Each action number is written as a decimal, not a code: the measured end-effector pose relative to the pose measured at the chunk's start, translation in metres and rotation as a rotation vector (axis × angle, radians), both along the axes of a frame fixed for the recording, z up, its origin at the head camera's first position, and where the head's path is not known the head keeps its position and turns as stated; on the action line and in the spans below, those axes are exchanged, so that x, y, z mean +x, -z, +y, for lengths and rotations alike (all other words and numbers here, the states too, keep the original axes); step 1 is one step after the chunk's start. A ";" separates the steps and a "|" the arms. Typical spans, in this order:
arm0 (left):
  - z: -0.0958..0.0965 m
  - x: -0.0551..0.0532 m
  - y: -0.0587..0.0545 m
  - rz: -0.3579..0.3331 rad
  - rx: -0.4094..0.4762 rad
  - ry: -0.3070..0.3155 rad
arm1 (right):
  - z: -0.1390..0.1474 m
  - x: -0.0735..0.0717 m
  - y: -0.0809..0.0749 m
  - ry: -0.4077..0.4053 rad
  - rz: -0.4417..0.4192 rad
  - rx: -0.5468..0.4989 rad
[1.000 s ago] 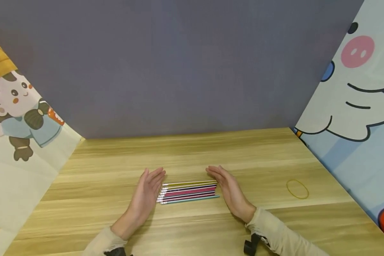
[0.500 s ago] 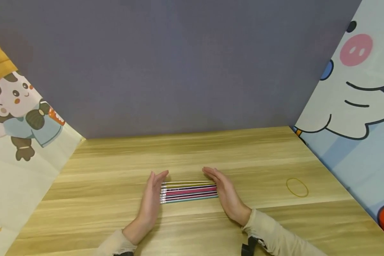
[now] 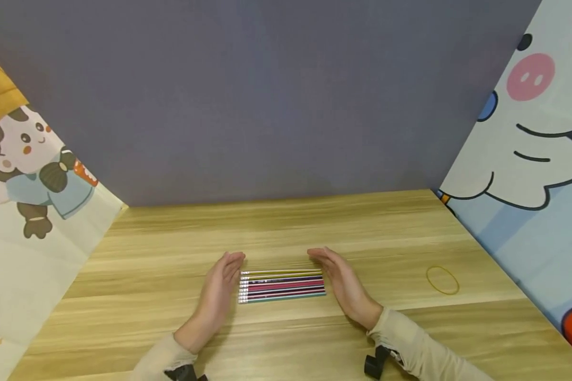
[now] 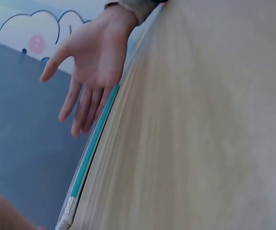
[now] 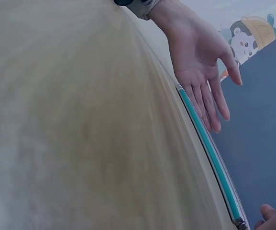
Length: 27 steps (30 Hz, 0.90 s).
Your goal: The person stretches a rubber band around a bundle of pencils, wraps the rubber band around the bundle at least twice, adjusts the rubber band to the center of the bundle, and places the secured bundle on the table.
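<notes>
Several pencils [image 3: 286, 286] lie side by side on the table in the head view, their white eraser ends level at the left. Their colours run from white and yellow at the back through dark and pink to a teal pencil [image 4: 95, 139] at the front. My left hand [image 3: 215, 296] stands on edge just left of the erasers, fingers straight, palm facing the pencils. Opposite it, my right hand [image 3: 345, 288] is held the same way, just beyond the right ends. Both hands hold nothing. The right wrist view shows the left palm [image 5: 197, 62] with fingers extended.
A yellow rubber band [image 3: 442, 280] lies on the wooden table [image 3: 286, 349] to the right of the right hand. A grey panel [image 3: 276, 106] rises behind the table. Cartoon-printed panels [image 3: 519, 159] stand at both sides.
Both hands came inward against the pencil ends, then moved slightly apart again. The pencils, staggered at first, now lie with their ends lined up. The rubber band stays in place.
</notes>
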<state>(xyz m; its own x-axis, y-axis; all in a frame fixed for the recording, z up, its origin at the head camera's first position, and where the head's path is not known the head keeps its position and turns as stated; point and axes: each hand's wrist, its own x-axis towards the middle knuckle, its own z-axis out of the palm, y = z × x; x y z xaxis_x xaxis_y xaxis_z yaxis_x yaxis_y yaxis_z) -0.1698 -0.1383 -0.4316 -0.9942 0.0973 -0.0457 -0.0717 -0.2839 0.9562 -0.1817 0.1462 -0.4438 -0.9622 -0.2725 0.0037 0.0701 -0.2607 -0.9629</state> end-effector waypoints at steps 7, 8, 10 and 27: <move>0.004 0.002 0.002 0.007 -0.045 0.068 | -0.003 0.003 0.000 -0.014 0.004 -0.007; 0.006 0.004 0.003 0.005 -0.064 0.077 | -0.004 0.003 0.000 -0.004 0.005 -0.013; 0.009 0.008 0.003 0.000 -0.092 0.087 | -0.007 0.004 0.001 0.017 0.020 -0.026; 0.014 0.012 0.003 -0.028 -0.061 0.052 | -0.012 0.014 0.002 0.033 0.058 -0.022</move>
<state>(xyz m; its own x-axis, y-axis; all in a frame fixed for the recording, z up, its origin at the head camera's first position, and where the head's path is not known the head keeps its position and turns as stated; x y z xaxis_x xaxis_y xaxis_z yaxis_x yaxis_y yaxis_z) -0.1583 -0.1245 -0.4345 -0.9861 0.1453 -0.0811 -0.1121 -0.2200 0.9690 -0.1679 0.1344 -0.4463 -0.9685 -0.2402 0.0652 0.0056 -0.2831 -0.9591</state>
